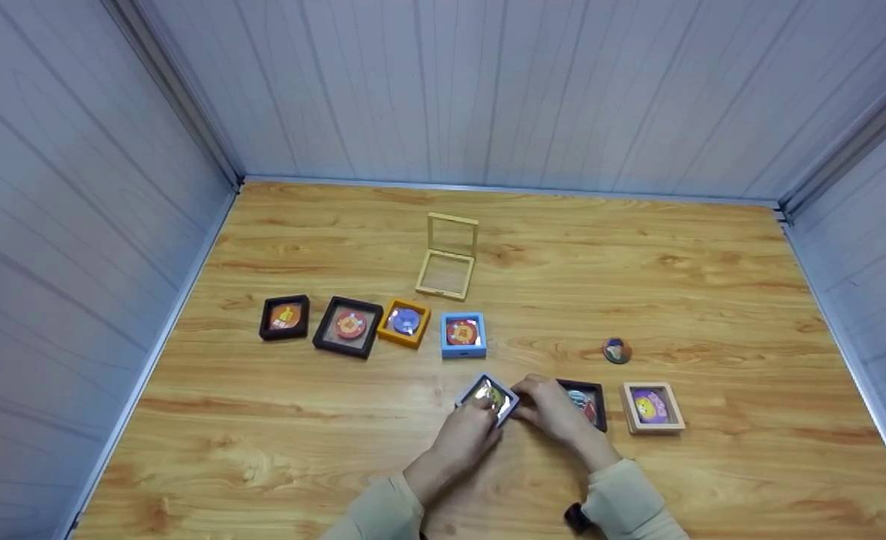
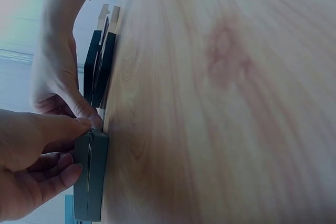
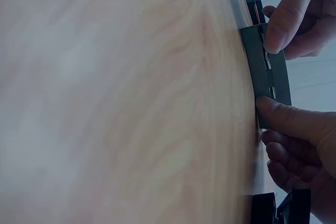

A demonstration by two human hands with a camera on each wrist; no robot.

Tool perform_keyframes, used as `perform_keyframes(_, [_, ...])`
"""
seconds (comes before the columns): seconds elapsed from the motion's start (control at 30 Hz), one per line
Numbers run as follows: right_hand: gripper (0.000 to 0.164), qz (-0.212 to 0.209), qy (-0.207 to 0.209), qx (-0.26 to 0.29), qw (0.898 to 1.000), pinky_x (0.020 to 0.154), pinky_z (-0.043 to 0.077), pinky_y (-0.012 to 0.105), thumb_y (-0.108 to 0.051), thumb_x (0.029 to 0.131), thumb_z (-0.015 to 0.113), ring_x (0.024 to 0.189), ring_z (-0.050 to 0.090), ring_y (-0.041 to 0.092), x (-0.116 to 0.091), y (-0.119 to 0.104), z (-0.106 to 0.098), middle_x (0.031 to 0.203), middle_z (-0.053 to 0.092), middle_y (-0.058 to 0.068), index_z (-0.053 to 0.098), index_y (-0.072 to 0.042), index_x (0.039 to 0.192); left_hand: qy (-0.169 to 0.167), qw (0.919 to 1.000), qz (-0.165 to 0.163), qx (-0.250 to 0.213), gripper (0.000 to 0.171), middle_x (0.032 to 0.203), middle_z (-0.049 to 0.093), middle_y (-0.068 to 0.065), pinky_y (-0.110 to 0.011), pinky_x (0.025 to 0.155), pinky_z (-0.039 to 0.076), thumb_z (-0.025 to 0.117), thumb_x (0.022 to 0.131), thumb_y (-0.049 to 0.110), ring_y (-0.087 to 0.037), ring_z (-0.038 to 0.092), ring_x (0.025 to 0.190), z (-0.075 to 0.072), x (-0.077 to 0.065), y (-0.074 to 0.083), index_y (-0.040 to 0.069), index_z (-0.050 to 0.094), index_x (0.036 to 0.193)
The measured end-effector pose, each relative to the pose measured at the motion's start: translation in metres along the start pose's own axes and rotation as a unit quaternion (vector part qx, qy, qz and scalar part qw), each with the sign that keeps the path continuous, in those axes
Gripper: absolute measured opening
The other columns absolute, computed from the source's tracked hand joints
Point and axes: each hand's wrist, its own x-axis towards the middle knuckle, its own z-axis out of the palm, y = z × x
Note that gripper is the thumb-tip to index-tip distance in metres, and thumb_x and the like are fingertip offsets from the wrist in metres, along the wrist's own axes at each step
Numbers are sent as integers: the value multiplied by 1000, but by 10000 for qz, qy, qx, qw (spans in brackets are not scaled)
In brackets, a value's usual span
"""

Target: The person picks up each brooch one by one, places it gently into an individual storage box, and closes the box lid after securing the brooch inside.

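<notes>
A small grey-blue square display frame (image 1: 504,391) with a yellowish round badge inside lies turned cornerwise on the table in the head view. My left hand (image 1: 464,435) holds it, fingertips over its clear face. At its right corner, my right hand (image 1: 554,409) pinches the edge. In the left wrist view, the frame (image 2: 90,182) shows a thin gap along its side seam, with the left hand (image 2: 31,156) at it. The right wrist view has the right thumb pressed on the frame's (image 3: 256,69) lower part near the seam; the finger contact behind is hidden.
Beside the right hand lie a black frame (image 1: 599,397), a beige frame (image 1: 671,427) and a loose round badge (image 1: 617,350). Farther back are a light blue frame (image 1: 463,351), an orange frame (image 1: 397,340), two black frames (image 1: 347,348) and an opened yellow frame (image 1: 443,292). Walls enclose the table.
</notes>
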Motion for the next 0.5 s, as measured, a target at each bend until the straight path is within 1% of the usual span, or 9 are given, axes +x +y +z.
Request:
perform_keyframes(0.13, [20, -96, 63, -53, 9999, 66, 47, 30, -11, 74, 70, 75, 57, 14, -1, 0, 0, 81, 60, 3, 66, -1, 91, 60, 9998, 79, 143, 14, 87, 56, -3, -27, 65, 49, 68, 76, 16, -16, 58, 78, -1, -1, 0, 3, 65, 81])
perform_keyframes(0.27, [21, -5, 3, -15, 10000, 65, 47, 28, -12, 75, 70, 74, 56, 13, -3, 0, -2, 82, 59, 2, 66, -2, 92, -78, 9998, 57, 195, 13, 87, 56, -4, -26, 66, 48, 66, 78, 13, -15, 57, 81, -3, 0, -3, 2, 66, 84])
perform_keyframes(0.37, [22, 2, -19, -11, 10000, 65, 47, 28, -13, 74, 70, 74, 56, 12, -3, 0, -3, 82, 60, 2, 66, -2, 93, -65, 9997, 95, 210, 12, 89, 57, -6, -26, 69, 48, 63, 79, 9, -16, 58, 83, -4, 1, -5, 1, 66, 88])
perform_keyframes(0.5, [25, -36, -16, -73, 10000, 65, 47, 29, -14, 74, 71, 74, 56, 13, -4, 0, -4, 82, 60, 3, 65, -1, 95, -110, 9996, 170, 207, 12, 92, 58, -7, -27, 72, 48, 61, 80, 7, -18, 58, 86, -7, 2, -10, 0, 67, 88])
